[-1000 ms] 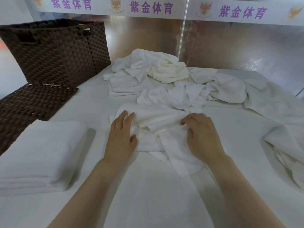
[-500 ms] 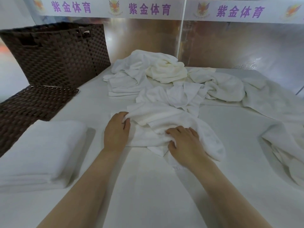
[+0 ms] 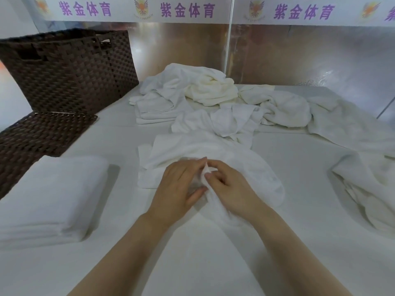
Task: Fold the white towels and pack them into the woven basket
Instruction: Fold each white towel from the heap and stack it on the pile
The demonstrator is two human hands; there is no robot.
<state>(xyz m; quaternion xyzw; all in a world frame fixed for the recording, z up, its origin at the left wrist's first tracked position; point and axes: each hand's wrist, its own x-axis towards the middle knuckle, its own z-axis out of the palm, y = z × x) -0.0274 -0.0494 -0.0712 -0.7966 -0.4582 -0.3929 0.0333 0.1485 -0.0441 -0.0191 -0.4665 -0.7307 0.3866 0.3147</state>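
Note:
A rumpled white towel (image 3: pixel 213 150) lies on the white table in front of me. My left hand (image 3: pixel 181 184) and my right hand (image 3: pixel 230 189) meet over its near edge, and both pinch the same fold of cloth between them. A pile of unfolded white towels (image 3: pixel 213 90) sits behind it. The dark brown woven basket (image 3: pixel 70 69) stands at the back left. A thick folded white towel (image 3: pixel 49 199) lies at the near left.
The basket's flat woven lid (image 3: pixel 38 133) lies on the table at the left. Small folded towels (image 3: pixel 156 110) are stacked beside the pile. More loose towels lie at the right (image 3: pixel 367 189). A shiny metal wall (image 3: pixel 299 56) closes the back.
My left hand has slid right from the towel's left edge and my right hand has come in, so both now meet at the middle of the towel's near edge.

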